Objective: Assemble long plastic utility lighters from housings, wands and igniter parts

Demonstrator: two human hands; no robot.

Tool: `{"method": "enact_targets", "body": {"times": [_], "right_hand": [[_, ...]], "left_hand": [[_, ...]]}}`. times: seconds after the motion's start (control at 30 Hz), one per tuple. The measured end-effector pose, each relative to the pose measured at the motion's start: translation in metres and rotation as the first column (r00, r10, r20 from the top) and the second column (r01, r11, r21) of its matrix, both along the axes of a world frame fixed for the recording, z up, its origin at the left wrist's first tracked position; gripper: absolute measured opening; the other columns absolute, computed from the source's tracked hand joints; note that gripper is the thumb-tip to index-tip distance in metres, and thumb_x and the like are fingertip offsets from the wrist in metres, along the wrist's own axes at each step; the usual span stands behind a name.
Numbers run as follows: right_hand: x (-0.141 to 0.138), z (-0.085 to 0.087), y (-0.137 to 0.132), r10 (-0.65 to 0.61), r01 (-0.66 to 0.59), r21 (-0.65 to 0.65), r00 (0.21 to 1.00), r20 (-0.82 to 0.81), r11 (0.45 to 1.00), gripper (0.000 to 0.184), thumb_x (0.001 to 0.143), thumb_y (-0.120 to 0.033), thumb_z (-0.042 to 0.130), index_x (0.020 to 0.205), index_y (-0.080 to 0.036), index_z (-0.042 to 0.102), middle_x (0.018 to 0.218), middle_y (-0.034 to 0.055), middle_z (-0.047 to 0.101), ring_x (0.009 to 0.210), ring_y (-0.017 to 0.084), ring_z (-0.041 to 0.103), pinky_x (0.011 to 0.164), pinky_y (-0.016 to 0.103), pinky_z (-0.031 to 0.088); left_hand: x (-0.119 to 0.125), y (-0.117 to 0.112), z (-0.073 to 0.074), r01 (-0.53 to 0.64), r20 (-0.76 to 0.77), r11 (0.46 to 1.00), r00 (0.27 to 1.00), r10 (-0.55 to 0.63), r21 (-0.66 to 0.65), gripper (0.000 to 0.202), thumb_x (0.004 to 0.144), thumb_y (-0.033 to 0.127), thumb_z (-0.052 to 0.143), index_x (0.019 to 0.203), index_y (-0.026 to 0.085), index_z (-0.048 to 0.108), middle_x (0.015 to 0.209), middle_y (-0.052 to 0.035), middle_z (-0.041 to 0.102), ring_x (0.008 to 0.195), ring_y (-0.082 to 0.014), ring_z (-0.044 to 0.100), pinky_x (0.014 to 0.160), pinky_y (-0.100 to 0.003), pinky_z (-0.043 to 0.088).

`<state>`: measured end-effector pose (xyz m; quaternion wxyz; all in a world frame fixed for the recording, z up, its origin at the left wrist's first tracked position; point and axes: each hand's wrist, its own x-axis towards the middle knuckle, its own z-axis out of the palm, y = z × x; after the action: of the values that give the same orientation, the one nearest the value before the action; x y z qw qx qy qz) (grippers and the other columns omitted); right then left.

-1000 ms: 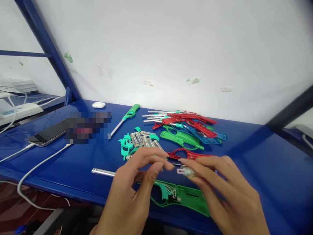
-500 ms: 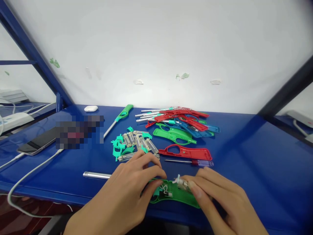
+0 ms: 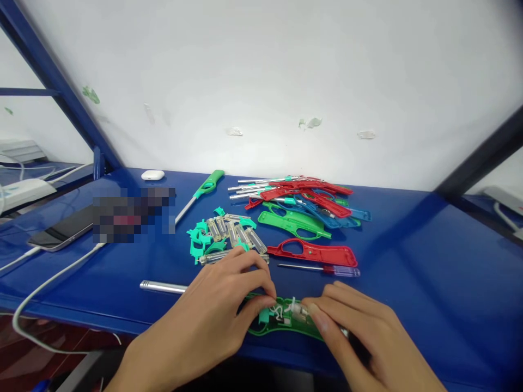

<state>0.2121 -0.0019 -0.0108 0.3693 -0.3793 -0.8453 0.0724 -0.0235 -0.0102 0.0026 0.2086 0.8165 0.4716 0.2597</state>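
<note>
At the desk's front edge lies an open green lighter casing (image 3: 304,328) with a teal trigger (image 3: 265,316), white wires (image 3: 278,311) and a small dark part inside. My left hand (image 3: 220,305) pinches the casing's left half, its thumb and fingertips by the wires. A metal tube (image 3: 163,287) sticks out leftward from under that hand. My right hand (image 3: 359,326) grips a clear fuel tank (image 3: 299,310) with a whitish valve end between thumb and fingers. The tank is over the casing's right half; whether it is fully seated is hidden by the fingers.
Beyond my hands are a screwdriver (image 3: 339,270), a red casing half (image 3: 327,254), loose clear fuel tanks (image 3: 232,234) and teal triggers (image 3: 198,247). A pile of red, blue and green lighter parts (image 3: 310,190), a whole green lighter (image 3: 210,183) and a phone (image 3: 61,231) lie farther off.
My right hand has lowered the fuel tank into the green casing and turned it flatter, with the valve end nearer the wires. My left hand stays on the casing.
</note>
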Motion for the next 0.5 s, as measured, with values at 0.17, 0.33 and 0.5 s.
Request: {"method": "enact_targets", "body": {"times": [0.17, 0.33, 0.5], "right_hand": [[0.0, -0.001, -0.003, -0.012, 0.012, -0.014, 1.0, 0.004, 1.0, 0.055, 0.113, -0.036, 0.033, 0.07, -0.026, 0.066, 0.07, 0.0016, 0.074, 0.056, 0.016, 0.067, 0.049, 0.027, 0.049], [0.001, -0.004, -0.002, -0.004, 0.004, -0.021, 1.0, -0.003, 1.0, 0.054, 0.113, -0.036, 0.034, 0.075, -0.026, 0.07, 0.071, 0.0009, 0.075, 0.055, 0.015, 0.067, 0.049, 0.026, 0.051], [0.0, -0.005, 0.0, -0.011, 0.011, -0.024, 1.0, 0.009, 1.0, 0.047, 0.112, -0.037, 0.038, 0.087, -0.028, 0.077, 0.074, -0.0003, 0.076, 0.058, 0.016, 0.07, 0.051, 0.024, 0.054]], "left_hand": [[0.0, -0.001, -0.004, -0.015, -0.033, 1.0, 0.999, 0.015, 0.004, 0.013, 0.108, 0.017, 0.057, 0.1, 0.026, 0.06, 0.107, 0.0037, 0.064, 0.1, -0.0168, 0.058, 0.09, -0.032, 0.043], [-0.002, -0.002, -0.007, -0.017, -0.027, 0.996, 0.999, 0.019, 0.084, 0.013, 0.109, 0.016, 0.055, 0.102, 0.027, 0.057, 0.1, 0.0059, 0.064, 0.096, -0.0168, 0.054, 0.086, -0.031, 0.041], [0.001, -0.004, -0.011, 0.004, -0.054, 0.986, 0.999, 0.005, 0.165, 0.01, 0.111, 0.019, 0.052, 0.103, 0.025, 0.056, 0.098, 0.0049, 0.066, 0.094, -0.0187, 0.051, 0.082, -0.032, 0.042]]}}
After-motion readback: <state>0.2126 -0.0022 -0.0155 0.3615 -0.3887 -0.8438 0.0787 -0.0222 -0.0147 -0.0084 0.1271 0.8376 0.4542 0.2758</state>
